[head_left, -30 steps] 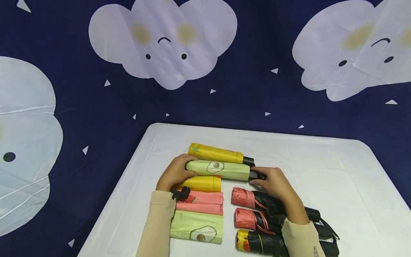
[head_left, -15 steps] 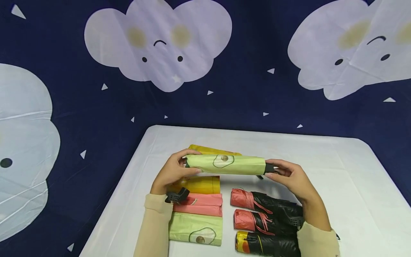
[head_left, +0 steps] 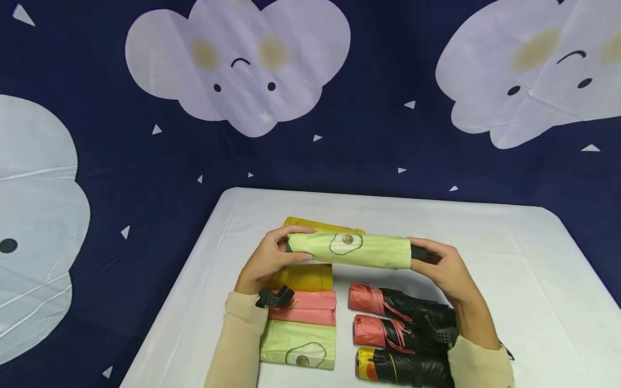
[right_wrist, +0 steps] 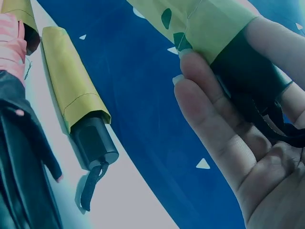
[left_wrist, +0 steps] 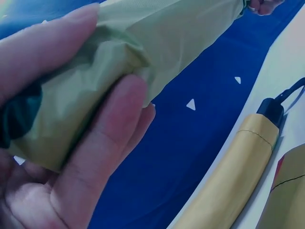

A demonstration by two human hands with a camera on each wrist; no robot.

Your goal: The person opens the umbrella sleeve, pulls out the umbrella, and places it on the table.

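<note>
A folded umbrella in a light green sleeve [head_left: 349, 250] with an egg-like avocado print is held level above the table. My left hand [head_left: 269, 261] grips its left end, thumb on the near side and fingers over the far side. At the other end, my right hand [head_left: 448, 267] holds the black handle [right_wrist: 252, 71], whose strap hangs by the palm in the right wrist view. Just behind the held umbrella lies a yellow-sleeved umbrella [head_left: 320, 223], mostly hidden in the head view; its black handle [right_wrist: 95, 140] and strap show in the right wrist view.
Left of centre lie a yellow sleeve [head_left: 308, 277], a pink sleeve [head_left: 312, 310] and a green sleeve [head_left: 286, 339]. Black folded umbrellas, two with red ends [head_left: 367, 299] and one with a yellow end [head_left: 367, 365], lie on the right of the white table [head_left: 524, 258].
Both hands have lifted the green-sleeved umbrella off the table and shifted it slightly right. The right hand has moved from the handle's end to a fuller grip round it.
</note>
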